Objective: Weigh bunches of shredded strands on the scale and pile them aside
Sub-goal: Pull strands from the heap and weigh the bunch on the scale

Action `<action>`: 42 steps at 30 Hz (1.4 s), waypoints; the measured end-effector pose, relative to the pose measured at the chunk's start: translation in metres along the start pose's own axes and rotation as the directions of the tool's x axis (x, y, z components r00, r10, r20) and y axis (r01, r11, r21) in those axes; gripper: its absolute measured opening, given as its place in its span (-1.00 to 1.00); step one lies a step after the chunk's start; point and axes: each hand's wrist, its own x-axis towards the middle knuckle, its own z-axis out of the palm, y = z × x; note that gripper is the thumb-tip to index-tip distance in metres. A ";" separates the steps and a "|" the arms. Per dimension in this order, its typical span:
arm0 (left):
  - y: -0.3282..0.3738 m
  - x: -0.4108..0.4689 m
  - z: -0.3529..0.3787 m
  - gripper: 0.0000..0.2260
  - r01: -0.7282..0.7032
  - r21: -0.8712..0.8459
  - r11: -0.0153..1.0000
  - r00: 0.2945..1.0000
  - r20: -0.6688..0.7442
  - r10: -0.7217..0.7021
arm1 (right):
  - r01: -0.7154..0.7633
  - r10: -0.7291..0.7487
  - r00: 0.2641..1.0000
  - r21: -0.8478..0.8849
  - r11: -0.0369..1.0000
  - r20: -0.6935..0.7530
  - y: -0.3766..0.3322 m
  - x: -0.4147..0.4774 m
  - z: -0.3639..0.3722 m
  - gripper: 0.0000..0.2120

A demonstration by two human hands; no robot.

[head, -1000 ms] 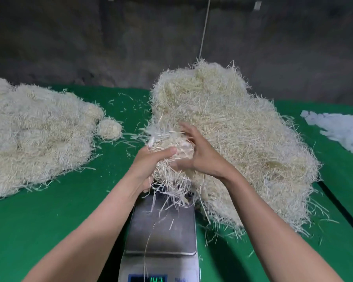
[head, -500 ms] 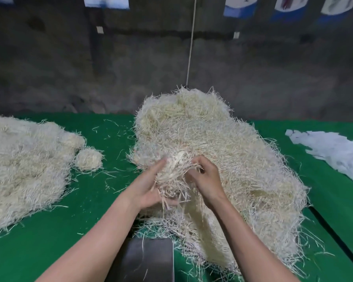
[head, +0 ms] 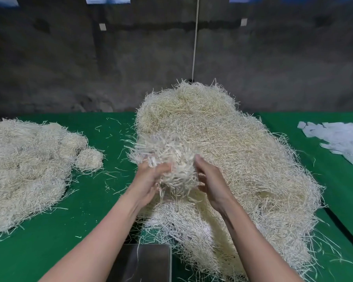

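The left hand [head: 149, 181] and right hand [head: 213, 185] both grasp the bunch [head: 171, 159], which I think should be squeezed compact and set centred on the scale [head: 149, 263].

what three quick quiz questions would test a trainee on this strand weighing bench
1. True or false: the grey metal scale pan carries a full bunch.
2. The left hand and right hand together hold: A) a pale bunch of shredded strands; B) a white sheet; C) nothing.
3. Fill in: the flat cream pile of strands lies on the green table cloth to the person's ___.
Key: 1 false; 2 A; 3 left.
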 end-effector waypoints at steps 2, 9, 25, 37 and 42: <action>-0.005 0.000 0.005 0.13 0.084 0.282 0.956 0.996 0.005 -0.089 | -0.025 0.018 0.998 -0.143 0.989 -0.054 -0.001 0.002 0.004 -0.28; 0.006 -0.003 0.014 -0.01 0.060 0.124 0.991 0.997 -0.060 -0.053 | 0.109 -0.151 0.979 -0.272 0.956 -0.137 0.010 -0.005 0.005 -0.81; -0.013 -0.007 0.012 -0.24 -0.286 0.235 0.929 0.938 -0.131 0.322 | 0.194 -0.265 0.930 -0.274 0.942 -0.253 -0.004 -0.014 0.018 -0.88; -0.004 -0.003 0.011 -0.02 -0.056 0.006 0.998 0.983 -0.175 0.056 | 0.012 -0.026 0.999 0.363 0.932 0.033 -0.006 -0.017 0.013 -0.83; -0.011 0.003 0.014 -0.42 -0.154 -0.114 0.981 0.955 -0.272 0.118 | -0.041 0.005 0.998 0.569 0.821 0.065 -0.009 -0.015 0.011 -0.86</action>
